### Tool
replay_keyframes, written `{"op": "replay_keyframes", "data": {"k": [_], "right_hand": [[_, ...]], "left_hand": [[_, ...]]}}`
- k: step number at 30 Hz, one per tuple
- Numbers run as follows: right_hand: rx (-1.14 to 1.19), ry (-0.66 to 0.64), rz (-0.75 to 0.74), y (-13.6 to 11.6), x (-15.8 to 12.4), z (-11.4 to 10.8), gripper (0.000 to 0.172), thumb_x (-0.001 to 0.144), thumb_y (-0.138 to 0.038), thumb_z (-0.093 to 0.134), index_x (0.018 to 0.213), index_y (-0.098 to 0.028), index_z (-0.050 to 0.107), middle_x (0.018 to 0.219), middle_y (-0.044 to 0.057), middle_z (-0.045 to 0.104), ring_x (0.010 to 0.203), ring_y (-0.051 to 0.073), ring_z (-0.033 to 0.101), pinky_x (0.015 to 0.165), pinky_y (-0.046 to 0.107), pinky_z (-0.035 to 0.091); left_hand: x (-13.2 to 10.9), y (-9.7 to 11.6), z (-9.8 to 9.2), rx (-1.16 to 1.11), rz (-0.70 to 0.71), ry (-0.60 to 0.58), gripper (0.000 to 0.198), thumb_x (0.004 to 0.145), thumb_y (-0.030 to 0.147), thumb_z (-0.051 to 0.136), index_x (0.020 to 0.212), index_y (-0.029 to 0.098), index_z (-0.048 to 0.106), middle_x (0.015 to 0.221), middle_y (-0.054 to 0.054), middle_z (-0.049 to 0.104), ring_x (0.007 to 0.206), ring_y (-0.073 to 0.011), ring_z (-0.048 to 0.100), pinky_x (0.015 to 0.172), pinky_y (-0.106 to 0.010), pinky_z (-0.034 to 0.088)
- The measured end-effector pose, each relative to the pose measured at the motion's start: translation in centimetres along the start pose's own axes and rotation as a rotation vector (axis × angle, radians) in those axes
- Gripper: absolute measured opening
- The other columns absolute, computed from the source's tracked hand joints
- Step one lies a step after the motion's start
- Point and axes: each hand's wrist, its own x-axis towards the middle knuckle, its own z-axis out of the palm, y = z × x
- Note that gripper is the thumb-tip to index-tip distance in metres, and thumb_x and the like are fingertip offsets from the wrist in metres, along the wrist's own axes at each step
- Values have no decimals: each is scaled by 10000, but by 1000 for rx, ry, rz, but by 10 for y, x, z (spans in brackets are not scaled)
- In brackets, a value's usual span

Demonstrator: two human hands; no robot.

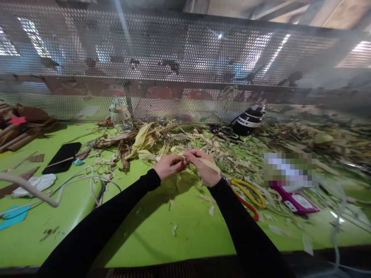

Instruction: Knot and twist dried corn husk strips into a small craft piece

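Note:
My left hand and my right hand meet above the green table, fingertips pinched close together. A pale strip of corn husk lies across the back of my right hand and runs toward the fingertips of both hands. My fingers cover the part between them. Beyond my left hand, a larger yellow-green corn husk rests among dry brown husks. Close by my right wrist are scissors with yellow and red handles, partly hidden by my sleeve.
Husk scraps cover the table's back and right. A black phone and white cables lie left. A clear bottle and a black bottle stand before the perforated metal screen. A magenta device lies right.

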Motion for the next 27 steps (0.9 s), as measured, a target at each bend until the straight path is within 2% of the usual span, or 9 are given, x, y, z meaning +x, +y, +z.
{"op": "replay_keyframes", "data": {"k": [5,8,12,14,16,18,20,24,27], "right_hand": [[127,27,-56,-2,0,-7,213,756,-415,633,747,-202,646,845,21,648,837,176,593,763,310,470],[199,-20,-129,-11,-4,-11,173,756,-388,648,730,-217,649,928,30,653,889,175,584,799,314,463],[323,-158,-97,-19,-5,-28,271,711,-482,658,644,-224,611,891,29,671,583,122,518,556,284,456],[423,-72,-100,-16,0,-40,379,710,-589,595,596,-229,572,811,14,670,490,101,442,471,257,408],[449,143,-39,-9,7,-46,453,743,-663,489,643,-232,586,773,15,654,475,94,410,424,227,352],[345,222,131,-2,11,-44,476,735,-669,493,647,-213,600,693,13,611,444,83,359,373,213,268],[280,155,183,1,11,-34,376,698,-562,625,657,-188,632,640,8,579,446,79,356,368,215,236],[98,-102,95,-4,2,-10,325,748,-487,601,773,-173,683,614,-3,555,531,106,444,461,233,331],[83,-56,42,-6,-3,-4,290,748,-442,605,778,-161,668,602,-13,538,516,100,425,478,243,329]], "left_hand": [[3,-2,-5,-47,-70,92,309,794,429,535,727,137,614,652,-30,625,570,-109,568,592,-225,459],[5,-5,-11,-34,-93,193,270,783,400,563,696,148,605,639,-25,623,557,-107,575,578,-221,470],[10,-2,-22,-127,-127,303,218,793,333,571,705,137,603,646,-20,617,563,-96,581,585,-214,489],[11,3,-26,-273,-170,331,199,803,305,566,736,121,601,658,-20,621,556,-86,583,591,-214,496],[11,9,-28,-399,-198,342,185,796,292,584,785,108,598,664,-20,630,549,-83,587,595,-219,502],[9,14,-26,-464,-183,317,208,779,301,610,842,104,596,673,-22,643,556,-87,597,605,-228,509],[7,17,-20,-476,-144,258,249,760,327,632,868,105,598,687,-27,655,571,-94,607,616,-236,514],[2,15,-5,-387,-68,108,259,739,360,647,805,113,607,684,-32,662,591,-100,611,624,-226,508],[0,10,2,-337,-76,34,249,743,366,638,750,121,593,651,-26,652,595,-104,614,628,-226,510]]}}
